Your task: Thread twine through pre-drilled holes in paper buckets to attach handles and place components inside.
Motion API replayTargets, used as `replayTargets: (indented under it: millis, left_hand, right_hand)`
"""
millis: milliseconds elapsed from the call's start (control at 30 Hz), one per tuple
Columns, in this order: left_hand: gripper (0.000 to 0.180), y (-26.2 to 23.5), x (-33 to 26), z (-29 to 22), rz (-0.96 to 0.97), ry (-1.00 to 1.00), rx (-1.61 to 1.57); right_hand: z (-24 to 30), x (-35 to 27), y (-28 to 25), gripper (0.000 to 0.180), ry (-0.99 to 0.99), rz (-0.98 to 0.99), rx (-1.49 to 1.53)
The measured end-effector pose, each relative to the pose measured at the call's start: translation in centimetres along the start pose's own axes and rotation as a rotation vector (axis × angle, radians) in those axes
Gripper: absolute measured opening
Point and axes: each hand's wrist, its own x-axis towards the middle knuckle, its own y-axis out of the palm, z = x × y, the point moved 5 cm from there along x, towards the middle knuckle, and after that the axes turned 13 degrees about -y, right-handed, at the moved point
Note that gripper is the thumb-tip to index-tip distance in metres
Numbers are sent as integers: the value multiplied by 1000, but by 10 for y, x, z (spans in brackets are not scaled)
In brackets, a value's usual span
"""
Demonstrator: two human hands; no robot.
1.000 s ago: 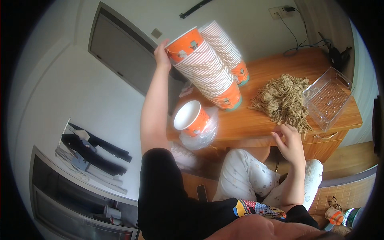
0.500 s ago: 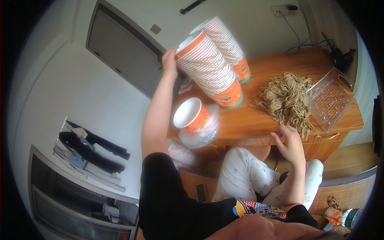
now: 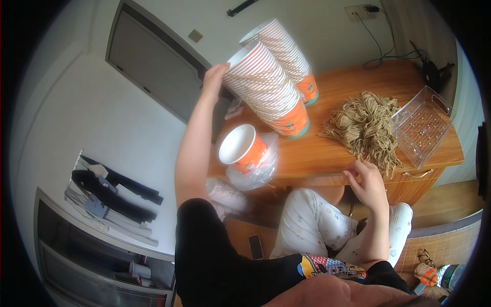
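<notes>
A tall leaning stack of nested paper cups (image 3: 271,92), with striped rims and an orange and green bottom cup, stands on the wooden desk. My left hand (image 3: 215,77) reaches up to its top, fingers closed at the top cup's rim. Behind it is a second similar stack (image 3: 289,53). Short tan cord is looped around both stacks. My right hand (image 3: 369,185) hovers at the desk's front edge beside a heap of tan cord pieces (image 3: 363,125). Its thumb and index finger are pinched together; what they hold, if anything, is too small to make out.
A single orange and white cup (image 3: 239,146) sits tilted in a clear plastic bag (image 3: 258,171) at the desk's left front. On the right lies a clear plastic tray (image 3: 424,123). Black cables (image 3: 394,61) run along the back. A phone (image 3: 255,247) lies below the desk.
The orange band at the near stack's top no longer shows; the top cup has gone down into the stack. My left hand stays at the rim. My right hand has barely moved.
</notes>
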Motion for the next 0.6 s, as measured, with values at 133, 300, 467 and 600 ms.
replayTargets:
  millis: [133,300,467,600]
  left_hand:
    - [50,-6,12,-18,116,-72,135]
    - [72,10,24,-24,447,-227,414]
    - [92,3,38,-27,471,-348,539]
    - [97,9,32,-29,503,-368,637]
  right_hand:
    - [3,0,-1,13,-13,-2,1]
    - [0,-1,-1,12,3,-5,-1]
    - [1,1,-1,12,12,-6,12]
    - [-1,-1,-1,11,9,-3,-10]
